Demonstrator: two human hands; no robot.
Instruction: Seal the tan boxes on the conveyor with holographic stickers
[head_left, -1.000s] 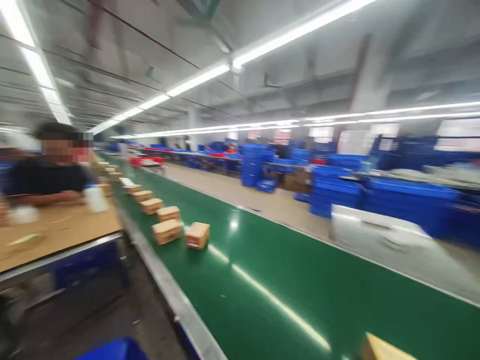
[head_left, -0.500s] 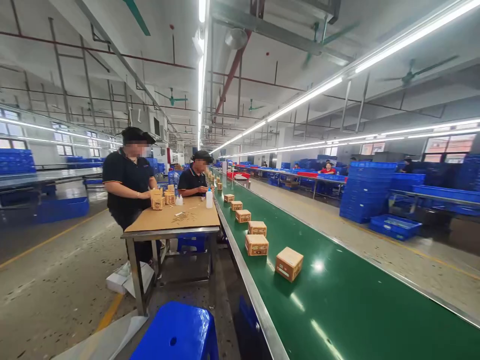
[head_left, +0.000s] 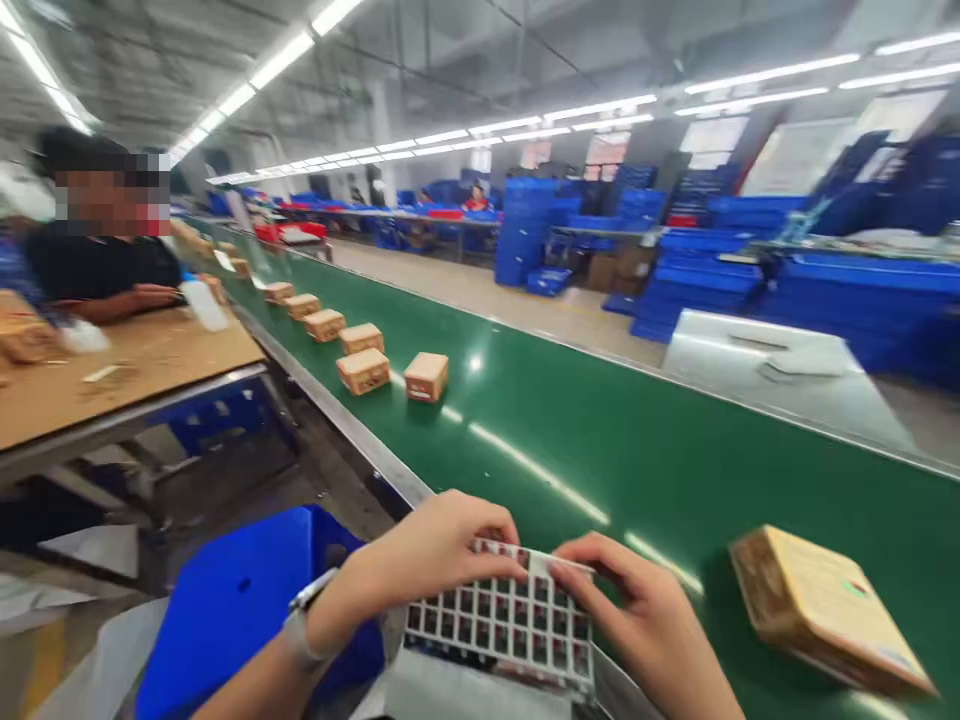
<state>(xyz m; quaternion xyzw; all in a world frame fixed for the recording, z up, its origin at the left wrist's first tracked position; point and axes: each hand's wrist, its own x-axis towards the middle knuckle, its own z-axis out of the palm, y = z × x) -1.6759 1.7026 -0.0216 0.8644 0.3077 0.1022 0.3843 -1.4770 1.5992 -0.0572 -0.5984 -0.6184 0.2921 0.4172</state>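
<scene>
A white grid tray (head_left: 525, 618) of small square cells, with dark and reddish bits showing in them, is tilted toward me low in the view. My left hand (head_left: 450, 545) pinches its upper left edge between thumb and fingers. At the upper right corner, my right hand (head_left: 626, 590) grips the same tray with thumb and fingertips. Under the tray is a pale grey surface (head_left: 457, 690), partly hidden; I cannot tell what it is. To the right of my right hand, a brown-and-cream printed box (head_left: 832, 605) lies on the green conveyor belt (head_left: 570, 440).
Several small cardboard boxes (head_left: 364, 370) stand farther up the belt. A blue stool (head_left: 232, 610) is at my left. Beyond it, a co-worker (head_left: 105, 260) sits by a brown-topped table (head_left: 165, 370) with a white bottle (head_left: 204, 303). Blue crates (head_left: 525, 230) are stacked across the aisle.
The view has swung right and down. Both my hands, the grid tray and the large printed box on the right have come into sight. The standing co-worker has left the view.
</scene>
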